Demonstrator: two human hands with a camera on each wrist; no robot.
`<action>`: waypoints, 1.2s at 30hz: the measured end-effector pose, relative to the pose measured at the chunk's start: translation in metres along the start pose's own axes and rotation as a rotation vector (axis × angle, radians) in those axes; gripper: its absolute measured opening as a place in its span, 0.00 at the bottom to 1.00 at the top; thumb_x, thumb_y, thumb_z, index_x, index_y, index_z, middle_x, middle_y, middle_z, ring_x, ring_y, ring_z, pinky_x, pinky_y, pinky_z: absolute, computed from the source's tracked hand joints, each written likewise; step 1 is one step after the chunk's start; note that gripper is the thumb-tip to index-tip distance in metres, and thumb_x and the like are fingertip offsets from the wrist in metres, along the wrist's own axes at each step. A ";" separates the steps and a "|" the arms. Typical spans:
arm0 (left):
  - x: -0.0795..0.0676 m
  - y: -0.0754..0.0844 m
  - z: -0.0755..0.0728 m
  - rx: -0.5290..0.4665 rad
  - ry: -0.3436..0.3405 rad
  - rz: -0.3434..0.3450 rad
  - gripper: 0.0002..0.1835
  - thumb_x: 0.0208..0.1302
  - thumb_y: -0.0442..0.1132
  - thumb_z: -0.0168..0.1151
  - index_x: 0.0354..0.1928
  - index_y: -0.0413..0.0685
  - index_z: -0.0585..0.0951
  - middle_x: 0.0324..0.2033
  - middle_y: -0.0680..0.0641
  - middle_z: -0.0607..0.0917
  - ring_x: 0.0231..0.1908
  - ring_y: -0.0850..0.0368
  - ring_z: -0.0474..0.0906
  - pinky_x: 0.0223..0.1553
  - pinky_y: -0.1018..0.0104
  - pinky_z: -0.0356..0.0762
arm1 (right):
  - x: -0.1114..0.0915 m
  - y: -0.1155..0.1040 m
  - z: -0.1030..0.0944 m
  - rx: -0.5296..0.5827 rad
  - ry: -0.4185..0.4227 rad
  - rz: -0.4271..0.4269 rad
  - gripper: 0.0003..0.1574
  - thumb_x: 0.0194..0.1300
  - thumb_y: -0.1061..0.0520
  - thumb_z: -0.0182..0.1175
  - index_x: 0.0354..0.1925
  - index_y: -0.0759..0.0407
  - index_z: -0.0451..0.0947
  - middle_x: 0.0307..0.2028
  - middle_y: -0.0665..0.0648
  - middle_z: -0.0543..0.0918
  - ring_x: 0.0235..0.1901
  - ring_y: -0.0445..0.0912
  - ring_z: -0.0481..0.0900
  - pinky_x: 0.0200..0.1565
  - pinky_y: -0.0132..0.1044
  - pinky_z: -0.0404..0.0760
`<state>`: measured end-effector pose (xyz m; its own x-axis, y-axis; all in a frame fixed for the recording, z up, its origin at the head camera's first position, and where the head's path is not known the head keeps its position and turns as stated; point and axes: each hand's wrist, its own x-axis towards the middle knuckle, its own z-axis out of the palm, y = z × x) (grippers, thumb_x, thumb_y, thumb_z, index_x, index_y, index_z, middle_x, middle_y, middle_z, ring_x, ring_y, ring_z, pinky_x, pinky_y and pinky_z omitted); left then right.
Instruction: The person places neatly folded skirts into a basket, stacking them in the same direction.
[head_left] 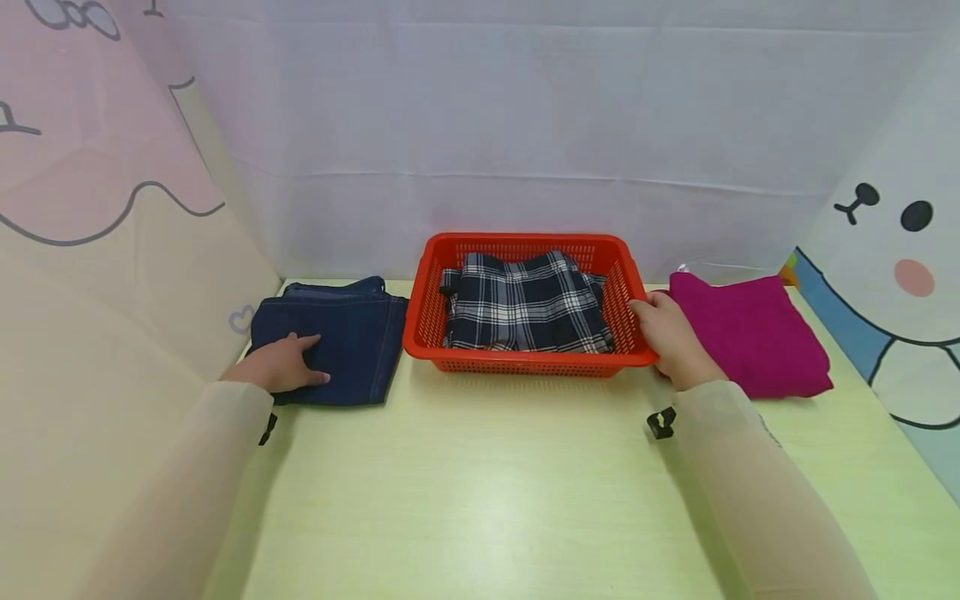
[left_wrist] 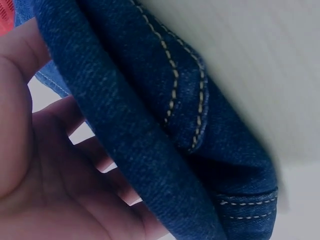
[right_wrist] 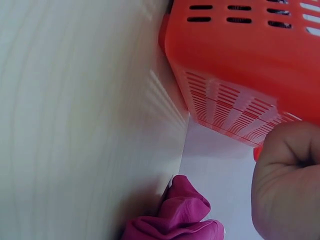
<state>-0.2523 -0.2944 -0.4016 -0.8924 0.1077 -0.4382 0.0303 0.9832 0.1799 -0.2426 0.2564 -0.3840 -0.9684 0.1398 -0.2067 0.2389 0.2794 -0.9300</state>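
Note:
My left hand (head_left: 281,364) rests on folded dark blue denim (head_left: 348,333) at the left, thumb and index finger spread apart. In the left wrist view, the fingers (left_wrist: 65,107) reach behind a denim fold with pale stitching (left_wrist: 172,90), which hides their tips. A red slotted plastic basket (head_left: 525,358) stands in the middle, holding a folded navy-and-white plaid cloth (head_left: 525,304). My right hand (head_left: 671,333) grips the basket's right rim near its front corner. In the right wrist view, the curled hand (right_wrist: 287,180) is beside the basket's red side (right_wrist: 230,100).
Folded magenta cloth (head_left: 750,337) lies right of the basket, close to my right hand. All of it is on a pale wooden table (head_left: 480,492). A white sheet (head_left: 525,108) hangs behind, and printed cartoon panels border both sides.

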 end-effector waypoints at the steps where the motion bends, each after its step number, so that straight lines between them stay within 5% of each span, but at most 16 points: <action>1: -0.002 0.001 0.001 -0.002 0.002 0.002 0.53 0.54 0.63 0.62 0.72 0.42 0.50 0.66 0.23 0.43 0.63 0.23 0.44 0.55 0.30 0.54 | 0.000 0.000 0.000 0.000 0.001 0.000 0.30 0.72 0.45 0.44 0.63 0.62 0.58 0.56 0.68 0.68 0.51 0.60 0.72 0.43 0.50 0.79; 36: -0.056 0.001 0.039 0.000 0.093 0.054 0.52 0.51 0.61 0.66 0.70 0.38 0.57 0.64 0.20 0.48 0.60 0.18 0.45 0.53 0.27 0.54 | 0.002 0.003 0.000 0.021 0.002 -0.012 0.30 0.72 0.45 0.44 0.61 0.63 0.58 0.55 0.68 0.68 0.51 0.61 0.72 0.43 0.50 0.79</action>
<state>-0.1844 -0.2940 -0.4110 -0.9273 0.1467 -0.3443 0.0798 0.9763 0.2010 -0.2441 0.2573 -0.3873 -0.9709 0.1386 -0.1951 0.2258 0.2609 -0.9386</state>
